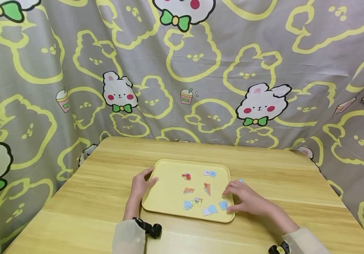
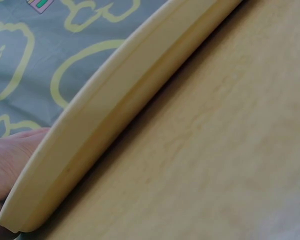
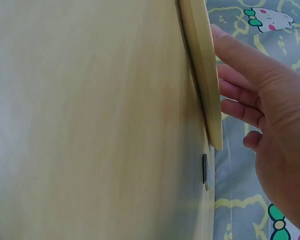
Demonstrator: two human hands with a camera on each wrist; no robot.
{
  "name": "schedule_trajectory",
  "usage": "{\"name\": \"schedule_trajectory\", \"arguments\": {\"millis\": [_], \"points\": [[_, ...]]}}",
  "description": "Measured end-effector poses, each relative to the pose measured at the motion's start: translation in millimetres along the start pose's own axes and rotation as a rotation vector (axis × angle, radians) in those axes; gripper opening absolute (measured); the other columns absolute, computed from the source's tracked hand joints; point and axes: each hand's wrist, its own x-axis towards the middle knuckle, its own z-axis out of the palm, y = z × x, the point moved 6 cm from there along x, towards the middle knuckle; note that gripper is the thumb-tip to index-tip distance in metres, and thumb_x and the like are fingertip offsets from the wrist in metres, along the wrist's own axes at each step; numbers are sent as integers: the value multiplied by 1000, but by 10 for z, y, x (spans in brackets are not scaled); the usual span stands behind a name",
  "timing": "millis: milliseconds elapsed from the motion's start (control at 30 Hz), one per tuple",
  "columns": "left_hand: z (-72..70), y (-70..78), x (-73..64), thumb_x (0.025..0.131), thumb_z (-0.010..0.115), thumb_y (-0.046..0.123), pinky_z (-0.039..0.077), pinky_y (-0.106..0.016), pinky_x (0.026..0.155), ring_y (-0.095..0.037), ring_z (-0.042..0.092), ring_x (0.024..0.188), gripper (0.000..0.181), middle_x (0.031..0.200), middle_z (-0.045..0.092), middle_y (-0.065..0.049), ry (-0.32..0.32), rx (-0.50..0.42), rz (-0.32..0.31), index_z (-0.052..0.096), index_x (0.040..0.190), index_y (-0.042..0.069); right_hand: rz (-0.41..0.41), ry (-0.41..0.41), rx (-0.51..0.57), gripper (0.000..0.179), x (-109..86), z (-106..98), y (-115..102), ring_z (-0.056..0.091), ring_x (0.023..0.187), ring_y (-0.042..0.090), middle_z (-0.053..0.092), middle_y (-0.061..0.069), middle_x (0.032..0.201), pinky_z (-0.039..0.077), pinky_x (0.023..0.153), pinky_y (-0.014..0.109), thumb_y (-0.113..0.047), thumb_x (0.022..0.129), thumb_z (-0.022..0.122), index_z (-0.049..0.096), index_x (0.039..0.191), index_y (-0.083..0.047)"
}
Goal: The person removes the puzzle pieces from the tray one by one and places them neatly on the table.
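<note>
A pale yellow tray (image 1: 166,190) lies on the wooden table with several small flat printed pieces, like puzzle pieces, on its right half. My left hand (image 1: 141,185) holds the tray's left edge, thumb over the rim and fingers outside. Above the right rim is my right hand (image 1: 245,197), fingers apart and bent loosely. Its thumb is close to a blue piece (image 1: 223,205); contact is unclear. Nearby on the tray are a pink-and-blue piece (image 1: 210,210), an orange piece (image 1: 207,188) and a red piece (image 1: 186,176).
Another small blue piece (image 1: 241,180) lies on the table beyond the tray's right edge, partly behind the right hand. The wooden table (image 1: 105,169) extends around the tray. A grey curtain (image 1: 156,63) with cartoon prints hangs behind it and at both sides.
</note>
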Motion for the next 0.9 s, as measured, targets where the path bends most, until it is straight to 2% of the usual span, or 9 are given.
{"name": "schedule_trajectory", "arguments": {"millis": [133, 333, 400, 633, 733, 900], "points": [[6, -12, 7, 86, 75, 17, 46, -48, 109, -37, 53, 131, 53, 136, 60, -18, 4, -1, -1, 59, 136, 8, -16, -14, -20, 35, 17, 4, -34, 56, 103, 7, 61, -14, 104, 48, 92, 42, -43, 79, 76, 69, 104, -19], [13, -4, 7, 86, 75, 16, 47, -47, 108, -37, 53, 131, 53, 136, 60, -18, -3, -6, 2, 59, 136, 8, -31, -38, -57, 24, 35, 38, -60, 55, 98, 2, 60, -17, 98, 50, 92, 52, -41, 82, 75, 70, 98, -23], [15, -9, 10, 87, 75, 16, 47, -47, 108, -37, 53, 131, 52, 136, 60, -18, -2, -7, -1, 59, 136, 8, -48, -31, -79, 21, 37, 43, -70, 54, 97, 1, 59, -17, 96, 51, 91, 51, -39, 81, 76, 70, 95, -24], [9, 5, 16, 87, 74, 17, 45, -48, 110, -37, 51, 133, 53, 138, 59, -18, -9, -3, -8, 58, 137, 9, -135, 18, -120, 16, 53, 22, -138, 50, 90, 0, 60, -16, 91, 45, 78, 30, -31, 79, 79, 69, 89, -23], [2, 18, 8, 87, 74, 17, 44, -49, 111, -38, 50, 133, 53, 138, 59, -18, -9, 2, -9, 58, 137, 9, -137, 15, -122, 16, 59, 23, -151, 49, 89, 0, 59, -15, 90, 42, 76, 27, -29, 79, 79, 68, 89, -23], [9, 11, -4, 87, 74, 17, 44, -49, 111, -38, 51, 133, 53, 138, 58, -18, -11, 3, -8, 58, 137, 9, -110, 11, -137, 18, 60, 35, -150, 48, 90, -1, 58, -16, 90, 44, 80, 31, -26, 76, 80, 67, 87, -22]]}}
